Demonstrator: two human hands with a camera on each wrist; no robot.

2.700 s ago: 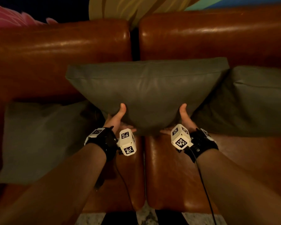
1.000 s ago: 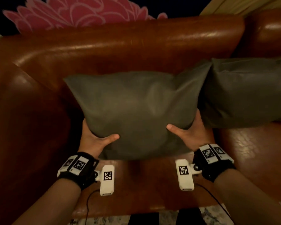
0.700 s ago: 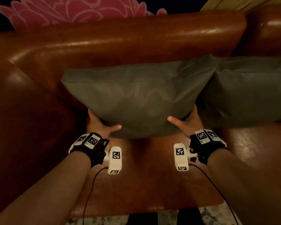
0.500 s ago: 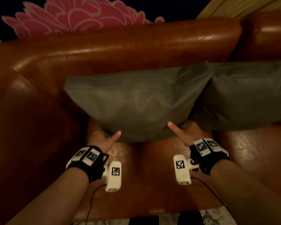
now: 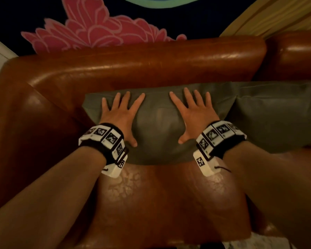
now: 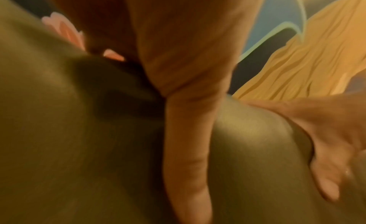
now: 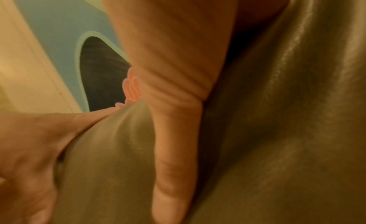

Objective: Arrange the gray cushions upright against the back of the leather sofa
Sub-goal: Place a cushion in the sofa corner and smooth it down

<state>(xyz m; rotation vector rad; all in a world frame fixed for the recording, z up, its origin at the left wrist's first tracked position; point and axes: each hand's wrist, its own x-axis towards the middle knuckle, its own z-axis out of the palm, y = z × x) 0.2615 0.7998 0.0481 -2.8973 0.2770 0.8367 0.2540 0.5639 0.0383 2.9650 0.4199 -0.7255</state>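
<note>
both hands flat on the gray cushion [image 5: 158,123], which stands upright against the back of the leather sofa [image 5: 133,67], bottom edge on the seat. left hand [image 5: 121,115] on the cushion's left half, fingers straight and spread, palm pressing the front face, nothing grasped. right hand [image 5: 193,114] on the cushion's right half, same pose, fingers splayed and flat, thumb pointing in toward the cushion's middle. fabric bulges a bit between the two thumbs. left wrist view: thumb [image 6: 186,149] lies straight along the cushion surface, other hand visible at the right edge pressing in. right wrist view: thumb [image 7: 174,149] straight on the cushion, blurry. second gray cushion [image 5: 276,115] just right of the first, touching it at the side, also upright against the sofa back. tracker bands [image 5: 104,135] with black and white tags on both wrists, in front of the cushion. behind the sofa back, a wall painting with a pink flower [image 5: 97,31].
</note>
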